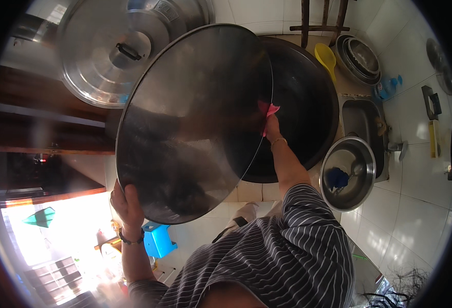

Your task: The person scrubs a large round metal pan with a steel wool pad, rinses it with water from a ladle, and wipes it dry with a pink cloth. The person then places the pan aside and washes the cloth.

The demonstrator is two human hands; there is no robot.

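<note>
A large, shiny round metal disc (187, 115), a lid or a tray, stands tilted before me. My left hand (129, 204) grips its lower left rim, the thumb on the near face. At the opposite edge, my right hand (273, 126) holds a pink cloth (273, 110) against the rim. The cloth shows mirrored in the metal. Behind the disc is a big dark wok (307, 100), its left part covered from sight.
A big aluminium lid (91, 73) with a black handle is at upper left. Rightward are a yellow ladle (325, 56), nested metal bowls (361, 54), a sink (359, 115) and a steel basin (366, 184) holding a blue cloth (337, 178). A blue stool (157, 240) stands below.
</note>
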